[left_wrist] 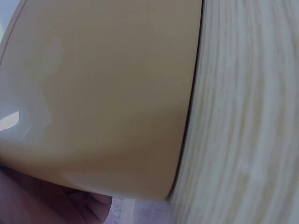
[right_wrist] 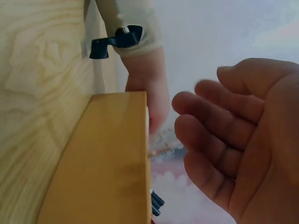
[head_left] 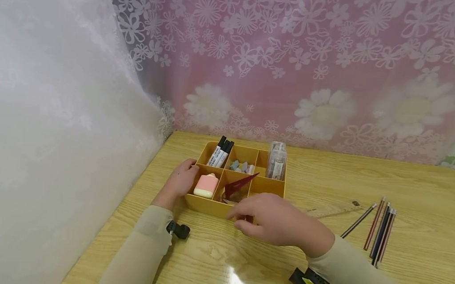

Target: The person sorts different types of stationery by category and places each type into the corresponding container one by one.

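Observation:
A yellow compartment organizer (head_left: 214, 207) sits on the table. My left hand (head_left: 179, 180) grips its left side; in the left wrist view the curled fingers (left_wrist: 96, 205) show past the organizer's corner. Over the front right edge hovers my right hand (head_left: 273, 219), its fingers loosely bent, and the right wrist view shows nothing in the palm (right_wrist: 266, 154). The front left compartment contains a pink and cream correction tape (head_left: 207, 186). Beside it, a dark red set square (head_left: 238, 186) leans in the front middle compartment. The right hand partly covers the front right compartment.
Black markers (head_left: 221, 152) stand in the back left compartment, small erasers (head_left: 242, 167) lie in the back middle, and a clear plastic case (head_left: 277, 161) stands back right. A transparent ruler (head_left: 334, 209) and several pencils (head_left: 382, 232) lie right of the organizer. A floral curtain (head_left: 297, 76) hangs behind.

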`<state>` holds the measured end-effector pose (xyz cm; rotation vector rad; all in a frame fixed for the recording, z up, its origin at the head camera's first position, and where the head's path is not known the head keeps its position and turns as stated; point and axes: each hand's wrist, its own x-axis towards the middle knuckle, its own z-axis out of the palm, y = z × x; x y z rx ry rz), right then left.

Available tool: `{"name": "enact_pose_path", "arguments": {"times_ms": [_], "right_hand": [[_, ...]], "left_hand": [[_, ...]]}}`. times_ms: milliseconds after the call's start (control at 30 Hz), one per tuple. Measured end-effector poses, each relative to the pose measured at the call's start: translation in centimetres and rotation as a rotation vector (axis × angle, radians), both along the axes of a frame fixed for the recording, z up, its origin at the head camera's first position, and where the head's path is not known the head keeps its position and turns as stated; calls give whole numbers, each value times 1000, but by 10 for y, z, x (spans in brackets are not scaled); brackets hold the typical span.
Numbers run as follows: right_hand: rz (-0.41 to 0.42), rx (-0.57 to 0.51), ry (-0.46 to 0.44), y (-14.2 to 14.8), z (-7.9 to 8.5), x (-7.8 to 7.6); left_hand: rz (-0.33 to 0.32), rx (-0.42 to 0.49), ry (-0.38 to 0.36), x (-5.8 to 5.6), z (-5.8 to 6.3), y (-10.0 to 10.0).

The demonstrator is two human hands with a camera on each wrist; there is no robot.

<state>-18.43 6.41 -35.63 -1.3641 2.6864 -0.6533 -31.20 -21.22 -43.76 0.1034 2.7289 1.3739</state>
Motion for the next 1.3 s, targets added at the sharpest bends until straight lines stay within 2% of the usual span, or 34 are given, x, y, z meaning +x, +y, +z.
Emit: {"name": "enact_pose_path", "arguments": {"times_ms": [67,267,333,467,633,900,1167,1300], "right_hand": [[-28,-1,-16,-4,-3,-1],[-270,21,37,-8,-12,-17],[-317,36,40,-7,-15,-25],[-324,34,52,-5,-18,-34],[-333,37,54,-7,-18,-39],[-303,157,93,-8,-30,-46],[-293,108,123,-5,-27,-46],[-315,87,128,4,-23,-48]], "left_hand": [[-2,1,4,0,0,0],[-4,-6,8,1,0,0],[-5,-4,1,1,0,0],[-5,-4,-8,2,1,1],[-3,-3,-12,1,4,1],[0,-1,-11,0,1,1],[2,-9,0,0,2,0],[-1,-11,-6,0,2,0]]}}
